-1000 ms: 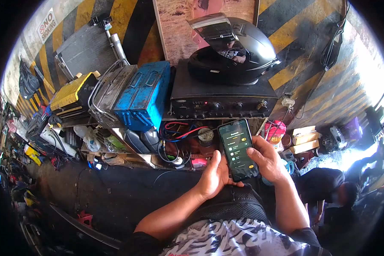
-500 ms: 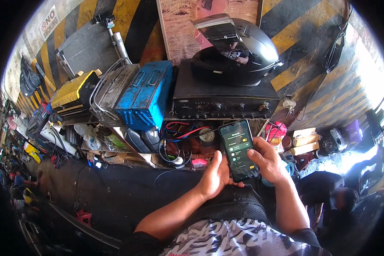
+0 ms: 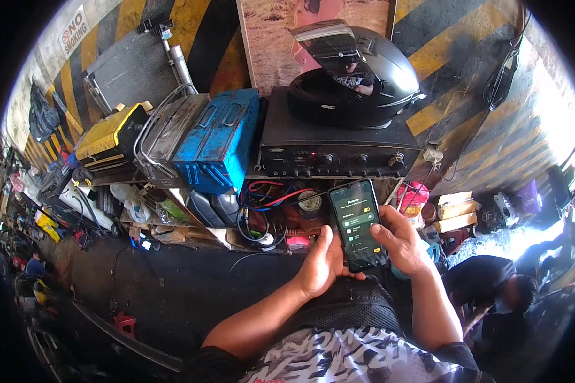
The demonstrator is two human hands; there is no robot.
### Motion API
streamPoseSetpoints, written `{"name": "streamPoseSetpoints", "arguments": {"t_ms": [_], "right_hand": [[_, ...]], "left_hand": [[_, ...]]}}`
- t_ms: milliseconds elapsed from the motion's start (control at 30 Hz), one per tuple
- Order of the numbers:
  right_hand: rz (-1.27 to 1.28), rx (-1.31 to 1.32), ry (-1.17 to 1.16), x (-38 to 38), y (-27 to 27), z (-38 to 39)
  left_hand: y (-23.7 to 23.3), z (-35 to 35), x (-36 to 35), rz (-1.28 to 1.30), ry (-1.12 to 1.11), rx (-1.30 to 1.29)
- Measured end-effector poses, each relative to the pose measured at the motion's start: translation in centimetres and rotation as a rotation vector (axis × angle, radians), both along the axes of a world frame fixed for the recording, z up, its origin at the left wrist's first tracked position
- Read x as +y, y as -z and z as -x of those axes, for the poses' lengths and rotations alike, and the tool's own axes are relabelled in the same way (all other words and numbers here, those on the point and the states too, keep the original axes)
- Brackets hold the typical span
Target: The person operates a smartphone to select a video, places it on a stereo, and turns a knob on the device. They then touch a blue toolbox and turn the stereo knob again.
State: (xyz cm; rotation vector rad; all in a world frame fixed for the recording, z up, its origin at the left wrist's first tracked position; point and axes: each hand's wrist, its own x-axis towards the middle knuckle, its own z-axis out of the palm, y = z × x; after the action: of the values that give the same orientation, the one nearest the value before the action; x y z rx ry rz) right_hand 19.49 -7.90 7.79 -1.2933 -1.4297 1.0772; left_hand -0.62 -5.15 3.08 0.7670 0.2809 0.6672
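Note:
A dark smartphone (image 3: 362,239) stands tilted in front of my body, its lit screen showing a settings-style menu with yellow and white switches. My right hand (image 3: 402,242) grips its right edge, the thumb lying over the screen. At the lower left, my left hand (image 3: 318,265) cradles the phone, fingers passing behind its bottom end and the thumb raised apart from it. Some of the left fingers are hidden by the phone. Beyond the phone is a black amplifier (image 3: 287,163) with knobs, and a black helmet (image 3: 396,70) with raised visor rests on it.
Left of the amplifier stand a blue metal toolbox (image 3: 220,137), a grey one (image 3: 169,137) and a yellow-black box (image 3: 112,137). Cables (image 3: 268,191) and containers crowd the shelf below. A person in black (image 3: 482,281) bends down at the right. A red stool (image 3: 124,322) stands at lower left.
A small red light now shows on the amplifier's front. The bending person at the right has shifted slightly. My hands and the phone stay almost still.

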Motion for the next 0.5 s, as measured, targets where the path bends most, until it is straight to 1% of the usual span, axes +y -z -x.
{"name": "streamPoseSetpoints", "arguments": {"t_ms": [500], "right_hand": [[-0.006, -0.009, -0.005, 0.18, 0.13, -0.01]], "left_hand": [[0.23, 0.09, 0.17, -0.006, 0.003, 0.000]]}}
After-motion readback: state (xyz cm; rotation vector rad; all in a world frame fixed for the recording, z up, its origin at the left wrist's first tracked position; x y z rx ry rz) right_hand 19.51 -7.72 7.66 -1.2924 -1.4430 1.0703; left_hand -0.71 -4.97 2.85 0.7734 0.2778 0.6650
